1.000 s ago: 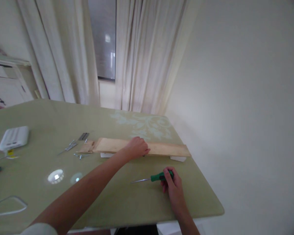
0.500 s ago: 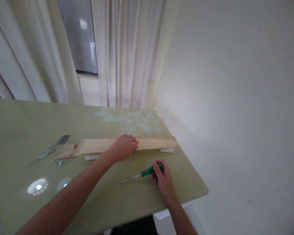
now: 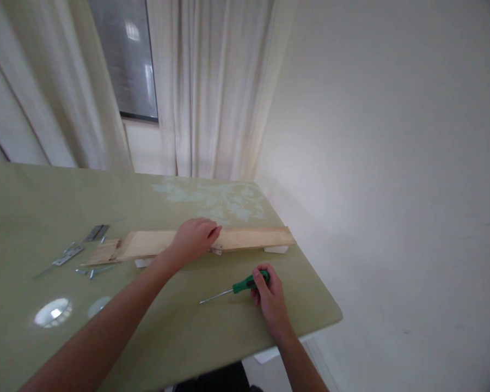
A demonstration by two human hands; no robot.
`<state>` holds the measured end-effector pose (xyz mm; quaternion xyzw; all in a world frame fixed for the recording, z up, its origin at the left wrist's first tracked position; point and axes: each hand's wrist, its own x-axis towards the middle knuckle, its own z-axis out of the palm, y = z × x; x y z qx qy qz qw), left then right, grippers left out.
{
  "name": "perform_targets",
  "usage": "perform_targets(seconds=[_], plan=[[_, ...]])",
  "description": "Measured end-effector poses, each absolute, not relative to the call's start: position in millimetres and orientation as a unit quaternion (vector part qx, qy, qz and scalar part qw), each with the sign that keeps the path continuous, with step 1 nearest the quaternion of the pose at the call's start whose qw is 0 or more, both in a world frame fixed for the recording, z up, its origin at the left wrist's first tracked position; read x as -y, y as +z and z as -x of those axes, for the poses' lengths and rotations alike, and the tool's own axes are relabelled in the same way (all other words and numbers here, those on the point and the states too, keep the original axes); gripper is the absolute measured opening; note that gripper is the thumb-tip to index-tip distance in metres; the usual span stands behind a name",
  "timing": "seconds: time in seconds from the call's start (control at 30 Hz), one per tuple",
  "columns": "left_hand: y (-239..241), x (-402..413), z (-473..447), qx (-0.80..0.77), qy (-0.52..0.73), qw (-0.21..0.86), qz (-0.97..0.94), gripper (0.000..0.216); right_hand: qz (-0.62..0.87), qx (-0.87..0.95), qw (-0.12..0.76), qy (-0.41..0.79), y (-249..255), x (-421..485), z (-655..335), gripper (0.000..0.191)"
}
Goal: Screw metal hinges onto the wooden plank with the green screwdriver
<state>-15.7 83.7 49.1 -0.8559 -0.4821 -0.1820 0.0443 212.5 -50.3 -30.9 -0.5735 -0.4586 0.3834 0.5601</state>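
Observation:
A long pale wooden board (image 3: pixel 253 237) lies raised off the table on white blocks. My left hand (image 3: pixel 194 238) is closed over the middle of the board, its fingers curled and the fingertips partly hidden. Just beside it, at the board's near edge, a small metal plate with holes (image 3: pixel 216 249) shows, partly covered by the hand. My right hand (image 3: pixel 271 296) is wrapped round the green handle of a screwdriver (image 3: pixel 242 285). The screwdriver's shaft points left, above the near part of the table.
The pale green table (image 3: pixel 179 326) has a rounded right corner close to a wall. On the left lie a dark metal hinge (image 3: pixel 97 233), a lighter metal hinge (image 3: pixel 68 256), several screws (image 3: pixel 91 273) and a thin wooden piece (image 3: pixel 104 251). A white block (image 3: pixel 276 250) sits under the board's right end.
My left hand has shifted slightly left along the board, uncovering the small metal plate. My right hand holds the screwdriver much as before. The view has moved slightly.

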Motion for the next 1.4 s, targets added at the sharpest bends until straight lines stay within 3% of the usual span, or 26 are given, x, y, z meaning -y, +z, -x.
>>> perform_targets(seconds=[0.23, 0.47, 0.6, 0.93, 1.07, 1.2, 1.33, 1.4], plan=[[48.6, -67.0, 146.4, 0.631, -0.335, -0.044, 0.698, 0.040, 0.578, 0.442, 0.568, 0.385, -26.6, 57.3, -213.6, 0.050], [12.9, -24.5, 263.7, 0.829, -0.352, -0.003, 0.435, 0.044, 0.570, 0.402, 0.598, 0.394, -28.4, 53.3, -219.0, 0.051], [-5.7, -19.3, 283.8, 0.854, -0.309, -0.031, 0.417, 0.038, 0.513, 0.332, 0.648, 0.454, -28.5, 52.8, -222.7, 0.051], [-9.9, -20.8, 275.7, 0.822, -0.278, -0.036, 0.496, 0.032, 0.409, 0.299, 0.668, 0.545, -21.0, 60.7, -227.0, 0.043], [5.1, -26.3, 255.0, 0.808, -0.334, -0.030, 0.484, 0.037, 0.381, 0.274, 0.705, 0.532, -22.1, 54.2, -227.0, 0.038], [20.3, -32.8, 179.3, 0.648, -0.402, -0.016, 0.646, 0.036, 0.374, 0.278, 0.701, 0.540, -22.0, 48.5, -224.5, 0.043], [18.6, -38.4, 80.5, 0.441, -0.268, 0.000, 0.856, 0.027, 0.384, 0.273, 0.708, 0.526, -24.1, 43.8, -227.1, 0.043], [13.1, -43.2, 45.6, 0.396, -0.217, 0.027, 0.892, 0.033, 0.398, 0.272, 0.711, 0.512, -26.7, 41.6, -230.8, 0.037]])
